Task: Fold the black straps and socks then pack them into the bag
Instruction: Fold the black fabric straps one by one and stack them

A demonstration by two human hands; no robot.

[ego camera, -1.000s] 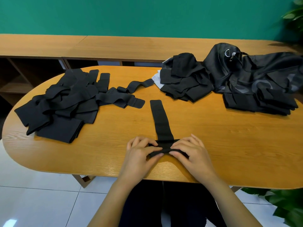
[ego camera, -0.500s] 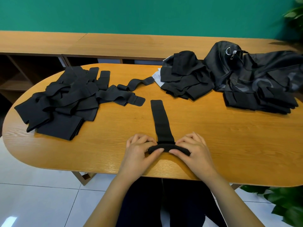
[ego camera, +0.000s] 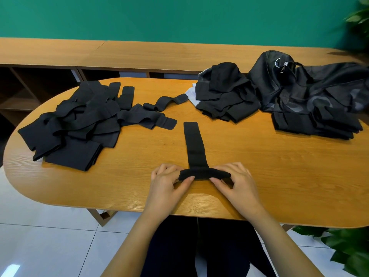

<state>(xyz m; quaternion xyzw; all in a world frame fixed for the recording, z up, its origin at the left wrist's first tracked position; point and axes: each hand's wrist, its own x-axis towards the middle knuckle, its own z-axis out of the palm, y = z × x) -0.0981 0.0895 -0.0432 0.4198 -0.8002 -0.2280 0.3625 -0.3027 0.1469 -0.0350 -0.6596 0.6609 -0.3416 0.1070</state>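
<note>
Pinching rolled near end of black strap (ego camera: 194, 144) at lower centre: left hand (ego camera: 165, 182) and right hand (ego camera: 237, 182), thumbs in front, fingers curled behind roll, one hand at each end. Rest of strap lies flat on table (ego camera: 259, 176), running toward frame centre. Upper right: black bag (ego camera: 319, 86) slumped, zipper pull (ego camera: 283, 66) visible; contents cannot tell. At bag's front edge, outside it: folded stack (ego camera: 315, 122). Just left of bag: dark heap (ego camera: 225, 96). Upper left: loose pile (ego camera: 79, 120) of straps and socks
</note>
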